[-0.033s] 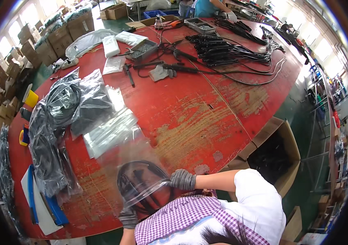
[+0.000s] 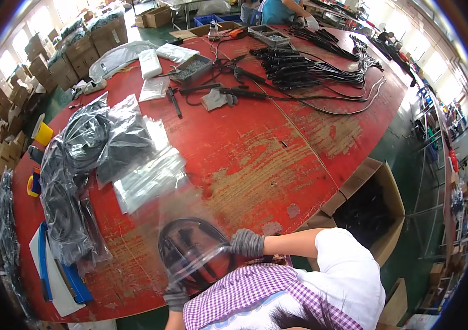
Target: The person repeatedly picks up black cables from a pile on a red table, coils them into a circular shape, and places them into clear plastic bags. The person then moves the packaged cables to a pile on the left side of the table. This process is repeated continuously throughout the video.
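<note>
Gripping a clear plastic bag (image 2: pixel 190 242) from both sides, the person worked low in the frame, just left of centre. The right hand (image 2: pixel 246 242), in a grey knit glove, had its fingers curled closed on the bag's right edge. The left hand (image 2: pixel 176 297), also gloved in grey, pinched the bag's lower edge near the bottom of the frame, partly hidden by a purple checked sleeve (image 2: pixel 239 300). A coiled black cable (image 2: pixel 187 250) showed through the bag, which was held just above the near edge of the worn red table (image 2: pixel 278 159).

Just up and to the left of it lay a stack of empty clear bags (image 2: pixel 148 176), and further left a heap of bagged black cables (image 2: pixel 80 165) ran down the table's left side. A blue and white flat piece (image 2: pixel 52 269) lay at the lower left. Loose black cables (image 2: pixel 305 71) spread across the upper centre, well apart from the hands. An open cardboard box (image 2: pixel 371 209) stood beside the table at the right. At the top edge another person in a blue top (image 2: pixel 278 8) was working.
</note>
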Demonstrator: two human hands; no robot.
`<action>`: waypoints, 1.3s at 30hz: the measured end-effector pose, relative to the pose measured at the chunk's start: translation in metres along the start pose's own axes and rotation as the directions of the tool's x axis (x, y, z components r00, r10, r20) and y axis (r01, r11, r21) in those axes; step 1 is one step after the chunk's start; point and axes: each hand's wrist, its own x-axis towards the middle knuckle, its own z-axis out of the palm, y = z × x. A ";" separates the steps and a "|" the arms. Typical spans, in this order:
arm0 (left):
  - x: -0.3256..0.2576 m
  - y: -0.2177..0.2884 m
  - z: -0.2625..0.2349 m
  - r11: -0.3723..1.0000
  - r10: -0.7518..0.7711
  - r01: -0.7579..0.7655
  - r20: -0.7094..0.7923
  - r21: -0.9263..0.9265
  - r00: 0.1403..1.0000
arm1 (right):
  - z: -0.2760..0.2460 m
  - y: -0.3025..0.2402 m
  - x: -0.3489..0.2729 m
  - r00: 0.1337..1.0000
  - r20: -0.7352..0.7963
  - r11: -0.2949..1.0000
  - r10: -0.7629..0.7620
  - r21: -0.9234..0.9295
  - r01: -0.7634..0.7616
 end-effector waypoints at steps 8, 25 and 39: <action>-0.050 0.010 -0.034 0.931 0.216 -0.278 -0.257 -0.236 0.942 | -0.024 -0.019 -0.020 0.974 0.198 0.901 -0.108 0.435 0.011; -0.065 -0.041 -0.259 0.776 -0.067 -0.117 -0.265 -0.620 0.962 | -0.280 -0.026 0.116 0.995 0.091 0.454 0.027 0.886 -0.093; 0.110 -0.267 -0.343 0.928 -0.319 0.316 -0.859 -0.198 0.400 | -0.216 -0.064 0.375 0.791 -0.612 0.652 -0.008 0.597 0.468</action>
